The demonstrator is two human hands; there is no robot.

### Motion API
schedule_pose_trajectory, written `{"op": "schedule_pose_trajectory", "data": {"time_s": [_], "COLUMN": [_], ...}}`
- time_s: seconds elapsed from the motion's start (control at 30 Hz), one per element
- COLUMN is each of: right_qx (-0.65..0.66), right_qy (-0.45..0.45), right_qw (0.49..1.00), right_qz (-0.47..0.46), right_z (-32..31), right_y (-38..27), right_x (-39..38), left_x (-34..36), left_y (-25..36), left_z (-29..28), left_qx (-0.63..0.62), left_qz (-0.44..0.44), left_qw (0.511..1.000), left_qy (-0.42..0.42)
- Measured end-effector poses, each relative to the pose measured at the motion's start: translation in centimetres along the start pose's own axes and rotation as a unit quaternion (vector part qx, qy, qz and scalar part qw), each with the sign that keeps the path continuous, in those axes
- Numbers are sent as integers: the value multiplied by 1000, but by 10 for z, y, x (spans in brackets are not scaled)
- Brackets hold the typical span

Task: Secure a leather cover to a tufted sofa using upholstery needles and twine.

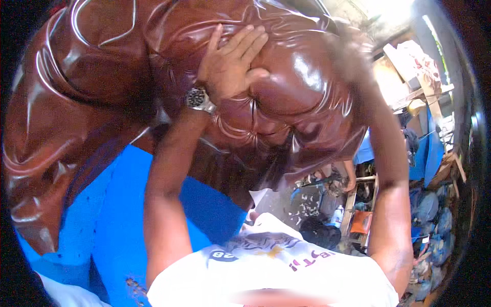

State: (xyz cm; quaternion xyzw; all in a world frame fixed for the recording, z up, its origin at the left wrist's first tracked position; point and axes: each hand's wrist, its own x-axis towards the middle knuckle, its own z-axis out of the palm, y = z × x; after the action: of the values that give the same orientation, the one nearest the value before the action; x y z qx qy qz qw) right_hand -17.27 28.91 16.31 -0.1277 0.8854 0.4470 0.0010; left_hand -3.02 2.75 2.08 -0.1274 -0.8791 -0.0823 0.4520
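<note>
White shirt, bottom; my left fingers splayed, apparently smoothing brown cover; right hand unclear; creases likely want pressing.

Both arms extend forward, left hand splayed palm-down, right hand blurred.

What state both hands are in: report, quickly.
Left hand: open, against the glossy brown material.
Right hand: blurred, by the material's right side; open or closed cannot be told.
</note>
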Motion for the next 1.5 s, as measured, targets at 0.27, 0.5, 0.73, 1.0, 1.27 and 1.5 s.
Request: {"op": "schedule_pose_trajectory", "data": {"time_s": [0.27, 0.5, 0.73, 1.0, 1.27, 1.5], "right_qx": [443, 288, 252, 302, 348, 278], "right_qy": [429, 527, 474, 489, 489, 432], "right_qw": [776, 795, 817, 766, 760, 830], "right_qz": [129, -87, -210, -288, -249, -218], "right_z": [70, -39, -40, -32, -38, -48], "right_y": [75, -40, -27, -11, -20, -19], "right_x": [3, -50, -1, 21, 29, 17], "left_x": [3, -14, 6, 30, 74, -33], "left_y": [-17, 42, 68, -2, -47, -66], "left_z": [6, 16, 23, 0, -13, -24], "left_qx": [-105, -20, -122, -69, -77, -73], "left_qz": [13, -66, -100, 8, 120, -79], "left_qw": [994, 998, 987, 997, 988, 935], "left_qy": [-23, -12, 43, 17, 61, 338]}}
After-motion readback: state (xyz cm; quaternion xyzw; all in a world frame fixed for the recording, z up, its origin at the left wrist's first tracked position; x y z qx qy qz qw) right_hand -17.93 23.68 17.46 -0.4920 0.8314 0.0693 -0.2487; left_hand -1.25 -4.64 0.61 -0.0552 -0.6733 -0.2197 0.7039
